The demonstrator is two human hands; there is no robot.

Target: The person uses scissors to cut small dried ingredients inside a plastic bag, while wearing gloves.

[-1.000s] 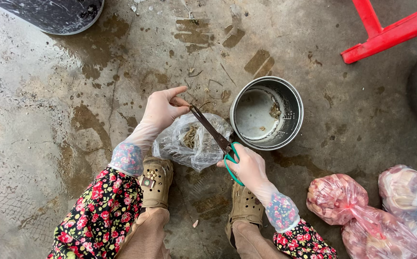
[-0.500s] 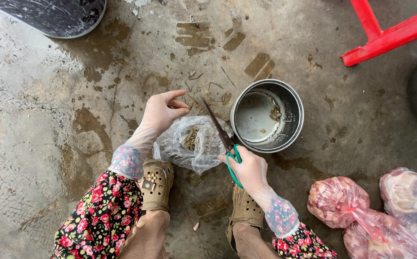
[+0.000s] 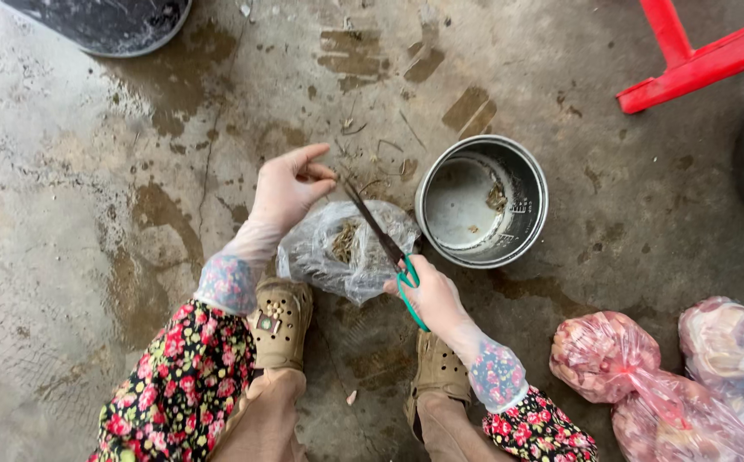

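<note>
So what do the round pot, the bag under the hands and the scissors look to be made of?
The pot looks like bare metal: grey, dull sheen, thin rim. The bag seems thin clear plastic, crinkled and see-through. The scissors in the right hand have dark, likely metal blades and green, probably plastic handles.
</note>
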